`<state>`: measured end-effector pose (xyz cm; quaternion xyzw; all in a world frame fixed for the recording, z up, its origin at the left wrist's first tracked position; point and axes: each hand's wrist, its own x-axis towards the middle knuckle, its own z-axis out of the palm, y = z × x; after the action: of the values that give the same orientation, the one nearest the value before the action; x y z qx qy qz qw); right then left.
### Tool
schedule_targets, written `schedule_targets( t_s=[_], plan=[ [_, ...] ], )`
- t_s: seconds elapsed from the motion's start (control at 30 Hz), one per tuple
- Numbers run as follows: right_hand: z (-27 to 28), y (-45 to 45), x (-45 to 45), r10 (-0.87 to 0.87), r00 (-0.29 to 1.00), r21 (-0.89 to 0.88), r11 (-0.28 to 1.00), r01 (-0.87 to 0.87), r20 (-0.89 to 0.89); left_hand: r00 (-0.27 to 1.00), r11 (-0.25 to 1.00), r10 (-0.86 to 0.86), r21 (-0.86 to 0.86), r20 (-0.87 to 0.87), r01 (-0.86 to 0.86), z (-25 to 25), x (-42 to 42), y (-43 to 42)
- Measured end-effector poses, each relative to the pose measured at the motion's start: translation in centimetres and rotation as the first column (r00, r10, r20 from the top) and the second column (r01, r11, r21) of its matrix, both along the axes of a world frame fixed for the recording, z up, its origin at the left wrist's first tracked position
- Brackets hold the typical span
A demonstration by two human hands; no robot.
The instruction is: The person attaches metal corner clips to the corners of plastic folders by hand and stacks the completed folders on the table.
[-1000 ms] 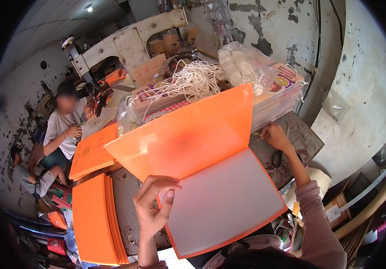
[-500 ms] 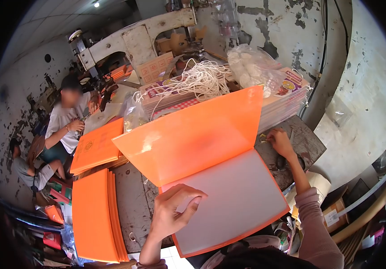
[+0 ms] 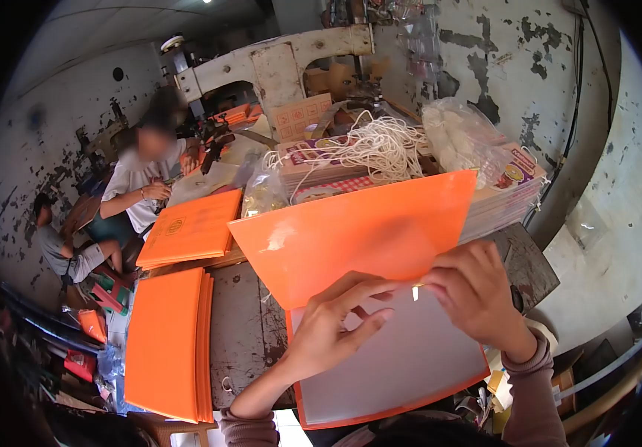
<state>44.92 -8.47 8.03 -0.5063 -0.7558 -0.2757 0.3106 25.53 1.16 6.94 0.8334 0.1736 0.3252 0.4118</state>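
Observation:
An orange folder (image 3: 343, 246) stands opened in front of me, its back cover raised and its pale grey inner side (image 3: 380, 372) lying flat near my lap. Above that grey side my right hand (image 3: 477, 294) pinches a small shiny gold-coloured piece (image 3: 415, 291), too small to name its kind. My left hand (image 3: 339, 320) is beside it, thumb and index finger apart, the index fingertip reaching close to the piece. Whether that fingertip touches the piece I cannot tell.
Stacked orange folders (image 3: 168, 343) lie to the left, with another pile (image 3: 191, 227) behind. White cord (image 3: 380, 145) and a plastic bag (image 3: 459, 138) rest on cardboard stacks at the back. A person (image 3: 138, 179) works at the far left near a large machine (image 3: 261, 67).
My right hand has come from the table's right side to over the folder, bringing the small gold-coloured piece. My left hand has shifted right and up toward it. The view has turned slightly.

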Motion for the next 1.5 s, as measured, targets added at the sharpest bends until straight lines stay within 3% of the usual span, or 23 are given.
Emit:
schedule_targets(
  t_s=[0.07,0.1,0.17,0.27,0.33,0.4,0.43,0.5,0.53,0.6,0.73,0.9,1.5],
  plan=[
    [1.0,0.7,-1.3,0.036,0.999,0.022,0.999,-0.037,0.042,0.983,0.998,-0.068,0.026,0.169,0.065,0.4,0.4,0.0],
    [1.4,1.0,-1.9,0.063,0.995,0.038,0.997,-0.067,0.082,0.983,0.998,-0.065,0.033,0.17,0.06,0.4,0.2,0.2],
    [2.6,1.8,-3.1,0.096,0.994,0.039,0.994,-0.098,0.055,0.962,0.994,0.037,-0.105,0.269,-0.009,0.2,-0.3,0.7],
    [4.1,3.5,-4.3,0.16,0.986,-0.021,0.987,-0.161,-0.038,0.951,0.998,0.064,-0.007,0.301,-0.065,1.5,-2.2,2.3],
    [4.5,4.9,-5.3,0.189,0.975,-0.095,0.975,-0.201,-0.121,0.928,0.987,0.16,-0.045,0.336,-0.154,2.5,-4.3,3.5],
    [4.8,6.6,-6.3,0.193,0.948,-0.007,0.98,-0.201,-0.252,0.782,0.923,0.379,-0.142,0.495,-0.357,3.1,-5.6,4.8],
    [4.3,7.7,-6.7,0.197,0.945,-0.017,0.978,-0.208,-0.262,0.756,0.871,0.47,-0.097,0.455,-0.482,3.5,-6.8,5.6],
    [2.9,10.1,-7.1,0.173,0.937,0.052,0.985,-0.165,-0.305,0.705,0.823,0.526,-0.075,0.476,-0.563,2.7,-8.8,8.4],
    [2.5,11.2,-7.4,0.18,0.93,0.048,0.984,-0.174,-0.32,0.703,0.836,0.509,-0.092,0.497,-0.54,2.0,-9.2,9.7],
    [1.5,12.9,-8.0,-0.014,0.972,0.071,0.997,0.032,-0.237,0.725,0.851,0.493,-0.095,0.481,-0.516,1.5,-9.7,11.1],
    [0.2,14.4,-7.5,-0.126,0.985,0.063,0.989,0.134,-0.118,0.759,0.868,0.472,-0.088,0.448,-0.488,1.2,-9.0,11.8],
    [0.3,14.6,-7.3,-0.084,0.987,0.03,0.996,0.089,-0.138,0.799,0.861,0.492,-0.058,0.345,-0.505,1.4,-9.0,11.9],
    [-0.1,14.8,-7.3,-0.087,0.983,0.048,0.994,0.096,-0.159,0.827,0.89,0.434,-0.029,0.357,-0.455,0.8,-9.1,12.5]
  ],
)
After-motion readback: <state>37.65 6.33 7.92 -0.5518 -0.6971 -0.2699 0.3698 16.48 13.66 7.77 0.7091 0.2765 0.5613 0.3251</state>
